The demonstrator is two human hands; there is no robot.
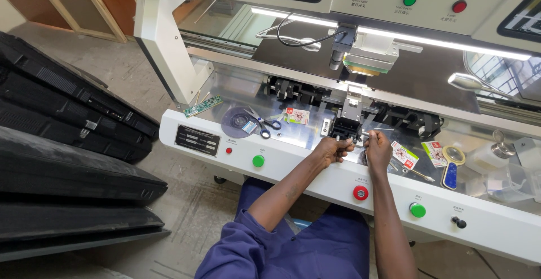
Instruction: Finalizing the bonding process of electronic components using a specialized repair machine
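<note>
Both hands are set at the black clamp block (345, 128) at the middle of the white bench machine (315, 172): the left hand (332, 148) is closed in a pinch on something small at the block's lower front edge, and the right hand (377, 148) is curled just beside it, fingertips at the block's right side; what exactly is pinched is too small to be told. The work appears to be at an adjusting stage, with nothing yet withdrawn from the block. Left of the grip, one pair of scissors (264, 124) and one green circuit strip (203, 106) are laid. Right of the grip, one magnifier (452, 165) is seen. On the front panel below, three green buttons and two red ones are counted.
</note>
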